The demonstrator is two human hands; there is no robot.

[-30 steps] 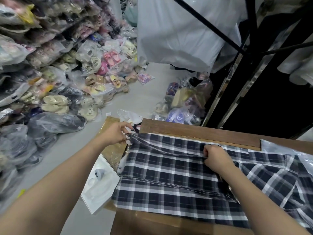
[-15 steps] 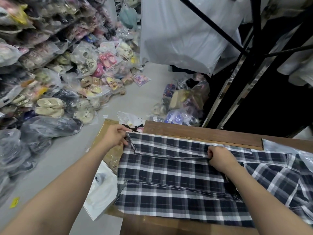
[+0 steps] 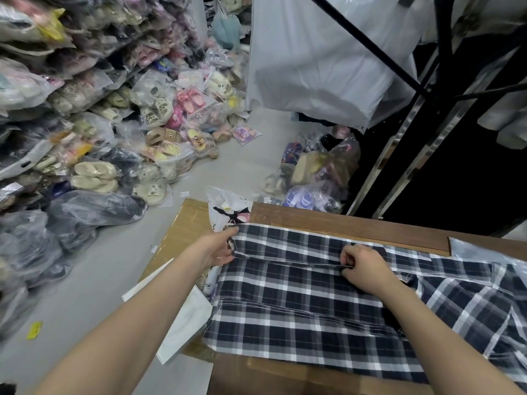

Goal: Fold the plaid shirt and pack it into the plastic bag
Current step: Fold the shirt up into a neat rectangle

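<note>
Left hand [image 3: 219, 248] at the far left corner of the plaid shirt [image 3: 308, 306], fingers curled and pinching the folded edge there. Right hand [image 3: 360, 266] clenched further along the same fold, gripping the cloth between thumb and bent fingers. Shirt spread flat across the wooden counter [image 3: 342, 225], its far strip turned over toward the wearer, left edge hanging just past the counter's side. Clear plastic bag [image 3: 479, 250] lying at the counter's right end, touching the shirt, contents not discernible. Beside the counter, a brown cardboard box [image 3: 182, 235] on the floor. Heaps of bagged slippers [image 3: 94, 176] along the left wall.
</note>
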